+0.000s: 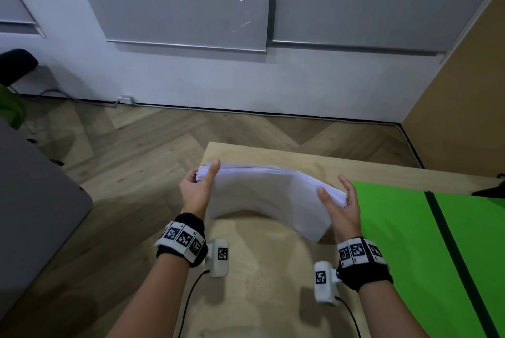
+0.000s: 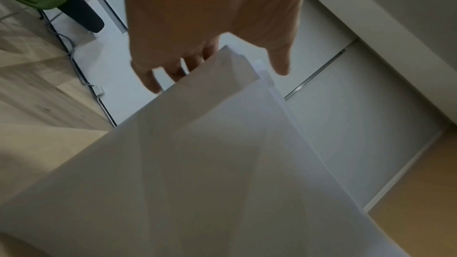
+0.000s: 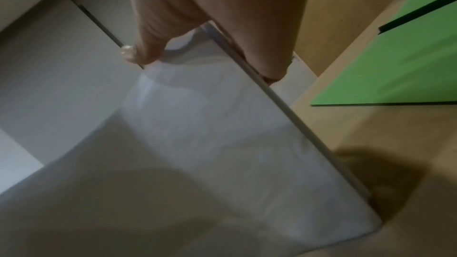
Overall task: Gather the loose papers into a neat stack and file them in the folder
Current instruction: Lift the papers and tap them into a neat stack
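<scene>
Both hands hold a thick stack of white papers (image 1: 267, 195) above the light wooden table (image 1: 259, 296); the stack bows upward in the middle. My left hand (image 1: 203, 177) grips its left end, thumb on top and fingers underneath. At the right end, my right hand (image 1: 337, 198) pinches the stack with the thumb on the near face and the fingers behind. The left wrist view shows the sheet edges (image 2: 237, 69) slightly uneven at the held corner. A bright green folder (image 1: 396, 228) with a black spine strip (image 1: 448, 242) lies open and flat on the table to the right, also visible as the folder (image 3: 395, 56).
The table's left edge runs close by my left forearm, with wooden floor (image 1: 123, 160) beyond it. A grey surface (image 1: 35, 187) stands at the left, and a black chair (image 1: 16, 64) at the far left. A brown partition (image 1: 464, 91) stands at the right behind the folder.
</scene>
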Motion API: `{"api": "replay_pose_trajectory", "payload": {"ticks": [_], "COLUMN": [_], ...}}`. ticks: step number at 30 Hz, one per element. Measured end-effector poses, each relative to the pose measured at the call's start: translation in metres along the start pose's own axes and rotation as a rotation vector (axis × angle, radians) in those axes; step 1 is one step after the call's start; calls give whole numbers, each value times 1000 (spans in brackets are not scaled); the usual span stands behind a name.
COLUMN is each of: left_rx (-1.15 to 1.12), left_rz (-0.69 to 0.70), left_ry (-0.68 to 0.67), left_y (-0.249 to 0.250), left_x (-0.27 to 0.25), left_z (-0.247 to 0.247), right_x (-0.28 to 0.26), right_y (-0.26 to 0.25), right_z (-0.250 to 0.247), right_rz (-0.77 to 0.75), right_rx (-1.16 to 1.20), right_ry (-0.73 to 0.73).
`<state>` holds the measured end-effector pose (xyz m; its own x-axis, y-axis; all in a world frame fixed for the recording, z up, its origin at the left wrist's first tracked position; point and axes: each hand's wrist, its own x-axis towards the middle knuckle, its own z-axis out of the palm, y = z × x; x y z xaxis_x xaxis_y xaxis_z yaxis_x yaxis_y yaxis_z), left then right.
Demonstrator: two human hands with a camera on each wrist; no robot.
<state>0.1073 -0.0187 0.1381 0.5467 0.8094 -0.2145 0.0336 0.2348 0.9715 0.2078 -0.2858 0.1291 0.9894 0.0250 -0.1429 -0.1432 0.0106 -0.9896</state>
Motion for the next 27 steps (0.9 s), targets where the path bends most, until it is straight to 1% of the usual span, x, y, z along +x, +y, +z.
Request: {"api": "replay_pose_trajectory", "payload": {"ticks": [3,5,9,11,13,14,17,24,27], "left_rx": [25,46,27,49,62,45,21,-12,-9], "left_rz": [-2,15,89,111,102,90,46,11,-23], "left_ry": [103,96,109,32,-53,-66,-53,2,-66], "left_y": [-1,0,-1,-2,-2,0,2,-3,3], "left_x": [3,1,-1,-1,0,2,6,6,8], "left_z": [4,9,11,9,6,5,4,6,6], "right_x": [0,-1,-4,-3,-1,-1,-1,-4,-3], "right_y": [5,3,3,3,2,1,0,-3,-2], "right_z": [-6,-7,-8,-8,-6,-5,-3,4,3], "right_rz": [9,28,102,96,87,83,61,46,16], "right_rx": [-13,45,176,183,167,164,158,156,139], "right_ry": [-116,-140,-89,-65,-46,-36,-13,70,44]}}
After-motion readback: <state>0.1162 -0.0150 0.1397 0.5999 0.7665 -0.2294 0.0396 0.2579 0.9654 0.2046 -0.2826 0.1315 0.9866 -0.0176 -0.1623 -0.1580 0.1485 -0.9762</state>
